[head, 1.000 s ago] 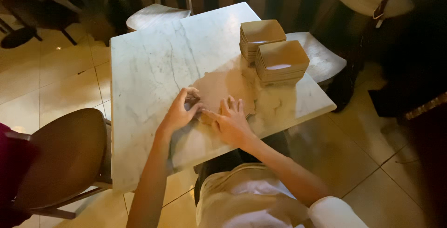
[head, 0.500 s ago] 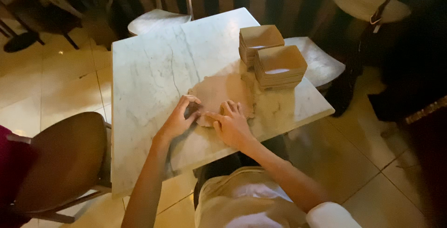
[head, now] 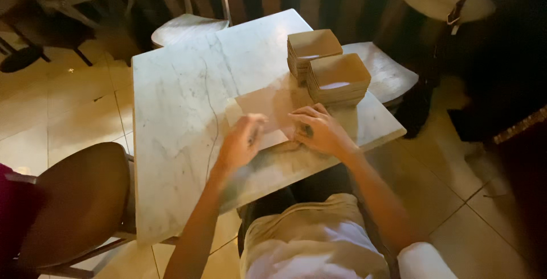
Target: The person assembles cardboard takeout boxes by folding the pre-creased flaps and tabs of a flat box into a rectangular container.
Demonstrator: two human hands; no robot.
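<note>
Table: marble top (head: 171, 97), we sit at it.
Done: two stacks of folded boxes (head: 327, 68) beyond the sheet.
Left: brown paper sheet (head: 268, 108) still flat.
Hands: left hand (head: 242, 142) blurred, grip unclear; right hand (head: 319, 128) spread, pressing the sheet.

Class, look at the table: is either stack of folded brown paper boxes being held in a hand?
No; both hands, left hand and right hand, rest on the flat brown paper sheet, apart from the box stacks.

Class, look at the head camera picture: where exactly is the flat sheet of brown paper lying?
The flat brown paper sheet lies on the marble table, near its right edge, just in front of two stacks of folded brown paper trays, with both hands on its near edge.
</note>
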